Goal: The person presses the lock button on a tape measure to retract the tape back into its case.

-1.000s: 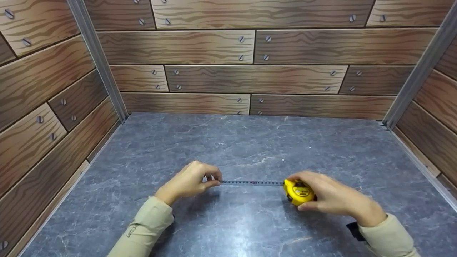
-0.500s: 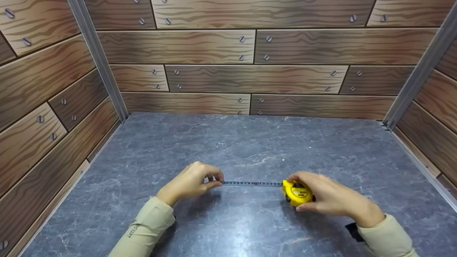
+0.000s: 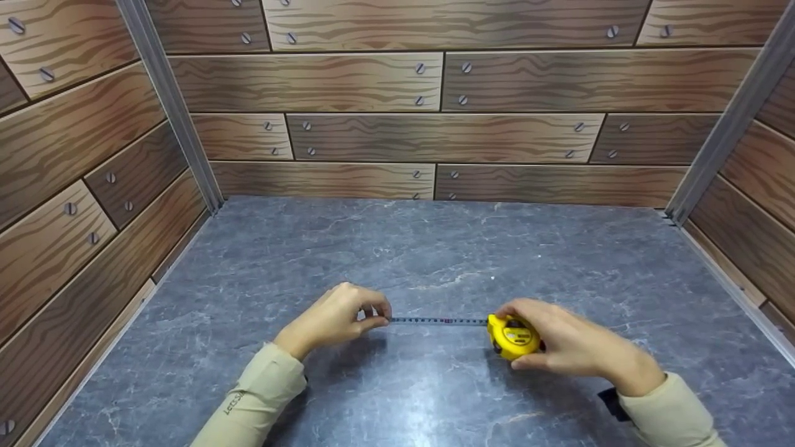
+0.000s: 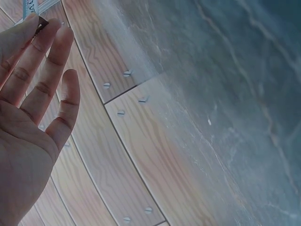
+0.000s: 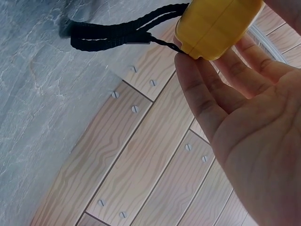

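A yellow tape measure is gripped by my right hand, thumb in front and fingers over the top and back. Its blade stretches left in a straight line above the table, printed with dark numbers and a red mark. My left hand pinches the blade's free end between thumb and fingertips. In the left wrist view the dark metal end hook shows at the fingertips. From the case hangs a black wrist strap, seen in the right wrist view.
The grey marbled tabletop lies under both hands. Wood-patterned panels wall it at the back and both sides, with grey metal posts at the two rear corners.
The tape case has moved slightly left with my right hand, and my left hand slightly right. The exposed blade between them is shorter.
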{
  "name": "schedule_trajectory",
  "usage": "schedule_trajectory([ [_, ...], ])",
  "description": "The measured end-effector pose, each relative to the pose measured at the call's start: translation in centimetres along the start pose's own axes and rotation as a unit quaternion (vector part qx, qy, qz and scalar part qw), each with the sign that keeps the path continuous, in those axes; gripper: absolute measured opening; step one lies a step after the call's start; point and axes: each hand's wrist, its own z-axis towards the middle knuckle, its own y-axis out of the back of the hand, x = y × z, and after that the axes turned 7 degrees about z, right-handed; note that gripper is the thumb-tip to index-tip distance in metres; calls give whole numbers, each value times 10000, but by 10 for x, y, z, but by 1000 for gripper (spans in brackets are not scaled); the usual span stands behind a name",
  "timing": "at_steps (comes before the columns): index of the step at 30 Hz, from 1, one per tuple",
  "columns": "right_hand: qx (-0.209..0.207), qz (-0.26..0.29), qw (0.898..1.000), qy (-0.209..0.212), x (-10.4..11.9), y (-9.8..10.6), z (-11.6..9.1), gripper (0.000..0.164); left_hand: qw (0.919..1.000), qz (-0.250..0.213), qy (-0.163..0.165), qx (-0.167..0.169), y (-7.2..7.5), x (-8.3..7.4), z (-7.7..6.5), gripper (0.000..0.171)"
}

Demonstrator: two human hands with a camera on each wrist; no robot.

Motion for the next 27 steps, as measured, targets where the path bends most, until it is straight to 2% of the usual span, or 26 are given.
schedule_trajectory([
  [10,-70,-57,9998,178,-1,-2,1,63,9999,-26,-148,-28,-3,-1,1,5],
  [20,-167,-169,9993,297,1,-6,1,63,10000,49,-5,83,-3,-4,1,5],
  [27,-144,-196,9990,387,2,-7,2,64,9999,99,-44,81,-4,-7,3,4],
])
